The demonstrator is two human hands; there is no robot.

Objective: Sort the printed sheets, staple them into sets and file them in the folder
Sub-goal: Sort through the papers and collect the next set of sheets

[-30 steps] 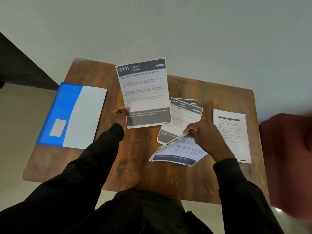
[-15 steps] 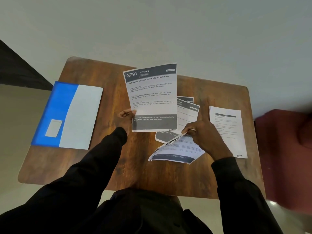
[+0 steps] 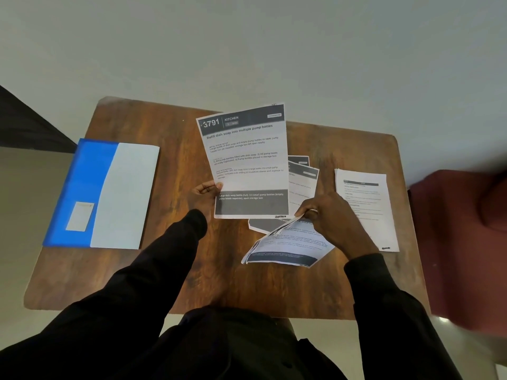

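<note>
My left hand (image 3: 205, 193) pinches the left edge of a printed sheet (image 3: 247, 160) headed "3791 KITCHEN" and holds it up over the middle of the wooden table (image 3: 170, 270). My right hand (image 3: 329, 218) grips a small bundle of printed sheets (image 3: 288, 248) that droops toward me. Under the raised sheet lie two more sheets (image 3: 301, 185), partly hidden. A single sheet (image 3: 365, 209) lies flat at the right. The blue and white folder (image 3: 104, 193) lies shut at the table's left edge. No stapler shows.
A dark red seat (image 3: 463, 242) stands right beside the table's right edge. Pale floor surrounds the table, and a dark shape (image 3: 24, 119) fills the left corner. Bare wood shows between the folder and the sheets and along the near edge.
My left hand has carried the "3791" sheet to the right, so it now overlaps the sheets lying in the middle. My right hand keeps its grip on the bundle.
</note>
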